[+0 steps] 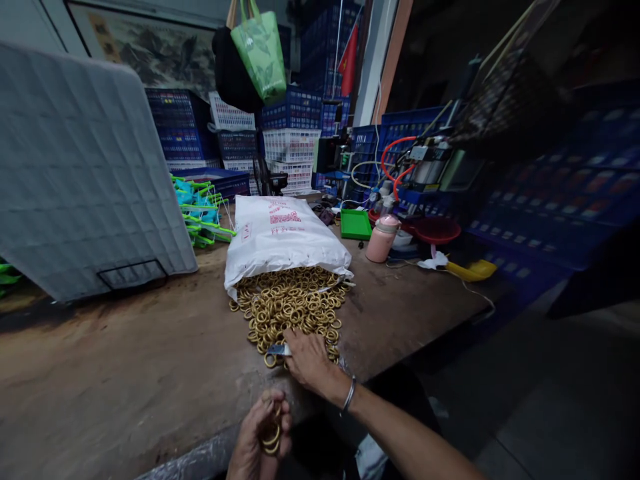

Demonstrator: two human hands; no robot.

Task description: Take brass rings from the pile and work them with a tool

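A heap of brass-coloured rings (pixel 290 307) spills from the mouth of a white sack (pixel 280 233) with red print lying on the table. My right hand (pixel 307 357), with a metal bracelet at its wrist, reaches down into the near side of the heap. From its thumb side sticks a small flat dark-and-white piece (pixel 278 349), whose kind I cannot make out; the fingertips are partly hidden. Closer to me, at the table's front edge, my left hand (pixel 255 433) is curled around several of the rings (pixel 271 440).
On the brown table (pixel 125 373) stands a grey padded panel (pixel 95 173) at left, beside green-and-blue plastic parts (pixel 203 210). A green tray (pixel 355 225), a pink bottle (pixel 383 239) and a red dish (pixel 436 230) are to the right. Stacked crates (pixel 290 147) fill the back.
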